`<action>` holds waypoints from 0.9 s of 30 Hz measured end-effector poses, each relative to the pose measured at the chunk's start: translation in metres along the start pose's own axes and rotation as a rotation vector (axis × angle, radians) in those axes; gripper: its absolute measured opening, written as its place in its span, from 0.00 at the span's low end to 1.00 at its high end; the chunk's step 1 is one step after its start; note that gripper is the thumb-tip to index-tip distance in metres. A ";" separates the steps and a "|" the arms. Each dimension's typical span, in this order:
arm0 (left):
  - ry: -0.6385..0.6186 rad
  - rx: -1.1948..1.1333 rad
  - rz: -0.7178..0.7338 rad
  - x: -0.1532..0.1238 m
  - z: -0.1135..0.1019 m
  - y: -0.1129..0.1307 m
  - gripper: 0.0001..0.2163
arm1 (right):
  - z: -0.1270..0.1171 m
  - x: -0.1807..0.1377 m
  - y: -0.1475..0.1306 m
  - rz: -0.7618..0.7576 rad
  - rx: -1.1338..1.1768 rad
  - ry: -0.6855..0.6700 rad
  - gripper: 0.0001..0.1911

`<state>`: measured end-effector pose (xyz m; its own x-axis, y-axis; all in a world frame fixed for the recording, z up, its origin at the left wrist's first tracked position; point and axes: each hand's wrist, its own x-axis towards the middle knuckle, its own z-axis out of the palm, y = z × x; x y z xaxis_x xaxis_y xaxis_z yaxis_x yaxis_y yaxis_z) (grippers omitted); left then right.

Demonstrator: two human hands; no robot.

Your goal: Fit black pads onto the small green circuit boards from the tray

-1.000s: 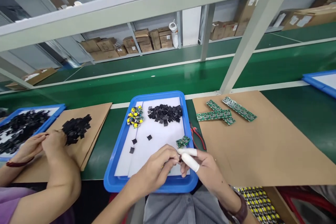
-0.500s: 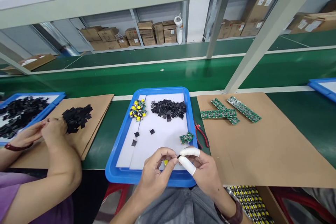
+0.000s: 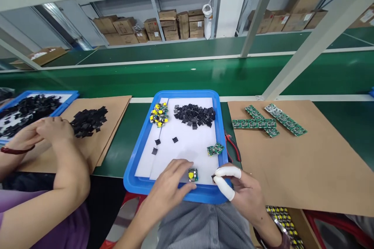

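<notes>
My left hand [image 3: 171, 183] is open, thumb and fingers apart around a small green circuit board [image 3: 193, 175] with a yellow component, which lies near the front of the blue tray [image 3: 137, 151]. My right hand [image 3: 239, 186], white finger cots on thumb and forefinger, pinches a small black piece [image 3: 213, 178], mostly hidden by the fingertips. Farther up the tray sits a heap of black square pieces [image 3: 195, 116]. Several boards with yellow components [image 3: 159, 114] are gathered at its back left. Loose black squares [image 3: 175, 140] lie in the middle, and small green boards [image 3: 215, 149] at the right side.
Red-handled pliers [image 3: 233, 148] lie just right of the tray. Long green circuit board strips [image 3: 254, 123] rest on cardboard [image 3: 271, 163]. To the left, a co-worker's hands [image 3: 46, 132] work beside a black pile [image 3: 89, 121]. A slanted metal post [image 3: 292, 60] rises behind the cardboard.
My hands have moved apart. The board with the yellow component now lies on the tray, and my left fingers have opened. My right hand has shifted right with the black piece. The view has shifted.
</notes>
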<state>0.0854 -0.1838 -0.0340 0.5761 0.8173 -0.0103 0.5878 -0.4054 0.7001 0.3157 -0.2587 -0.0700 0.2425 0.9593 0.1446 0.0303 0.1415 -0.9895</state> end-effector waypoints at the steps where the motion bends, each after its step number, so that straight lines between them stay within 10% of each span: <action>1: -0.036 0.016 -0.007 0.001 0.003 0.001 0.21 | 0.001 0.000 0.000 0.002 0.000 -0.001 0.05; 5: -0.022 -0.133 -0.082 0.002 0.012 0.004 0.19 | 0.006 -0.001 0.001 0.002 0.047 0.017 0.06; 14: -0.022 -1.246 -0.369 0.004 0.018 0.013 0.14 | 0.016 0.002 -0.002 -0.043 0.172 -0.055 0.14; 27: -0.040 -1.109 -0.262 0.006 0.020 0.014 0.18 | 0.024 0.008 -0.010 -0.054 0.013 -0.019 0.07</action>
<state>0.1082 -0.1931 -0.0391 0.5388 0.8019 -0.2581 -0.1219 0.3774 0.9180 0.2936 -0.2470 -0.0584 0.2224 0.9546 0.1980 0.0300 0.1963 -0.9801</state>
